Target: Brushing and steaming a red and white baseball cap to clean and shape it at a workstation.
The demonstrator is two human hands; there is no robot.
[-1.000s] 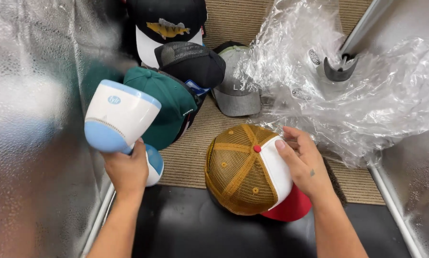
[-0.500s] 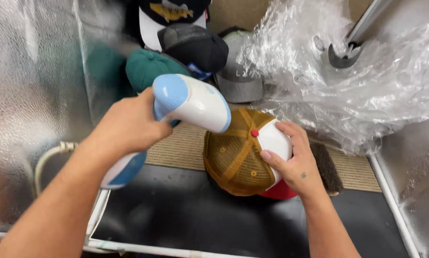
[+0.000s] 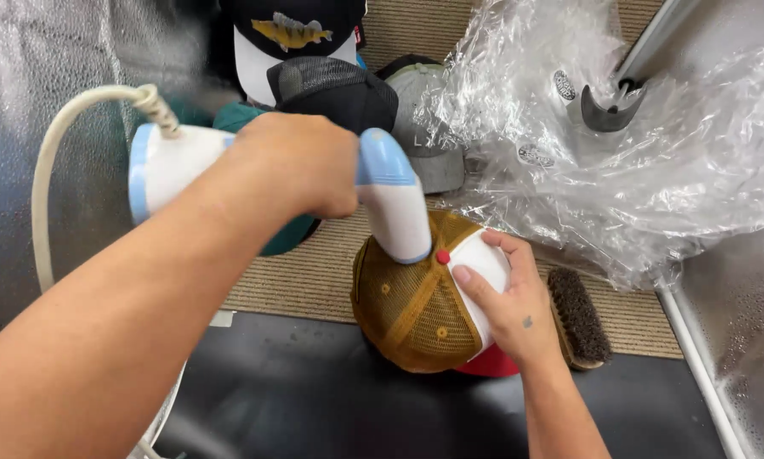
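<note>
A mustard mesh-backed cap (image 3: 420, 310) with a white front and red button sits near the middle of the desk (image 3: 314, 399), the nozzle of a white and blue handheld steamer (image 3: 390, 200) pressed on its crown. Behind it lie a grey cap (image 3: 437, 166), a black cap (image 3: 335, 89) and a teal cap (image 3: 284, 234), with crumpled clear plastic (image 3: 620, 144) far right and a dark brush (image 3: 579, 316) just right. The left hand (image 3: 292, 166) has its grip clamped round the steamer's handle, and the right hand (image 3: 509, 302) lies with fingers apart on the cap's white front.
</note>
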